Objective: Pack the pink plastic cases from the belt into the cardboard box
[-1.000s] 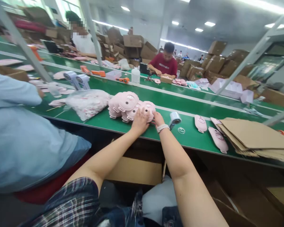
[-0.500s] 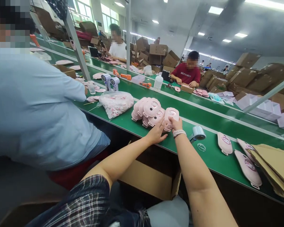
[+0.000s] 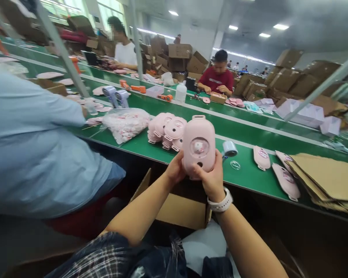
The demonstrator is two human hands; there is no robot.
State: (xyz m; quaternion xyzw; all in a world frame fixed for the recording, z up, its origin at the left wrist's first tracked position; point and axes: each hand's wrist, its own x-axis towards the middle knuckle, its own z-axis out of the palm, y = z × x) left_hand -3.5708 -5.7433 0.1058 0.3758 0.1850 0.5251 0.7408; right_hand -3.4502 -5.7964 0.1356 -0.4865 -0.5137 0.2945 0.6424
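A pink rounded plastic case stands upright in front of me, facing me. It has a strap loop at the top, an oval window with a small white figure, and a dark round spot below. My left hand is closed on its lower left side, its fingers partly hidden behind. My right hand grips the lower right, thumb across the front near the dark spot. Just behind, several similar pink cases lie stacked and overlapping on the green table.
A clear bag of small parts lies left of the stack. Rightward are a silver-blue handheld device, a clear ring, several pink cases and cardboard sheets. Below the edge is an open carton. A co-worker's blue sleeve is close at left.
One pink case has come off the stack toward me and now stands upright with its loop at the top. My left hand has moved from the stack onto this case. The view has shifted right.
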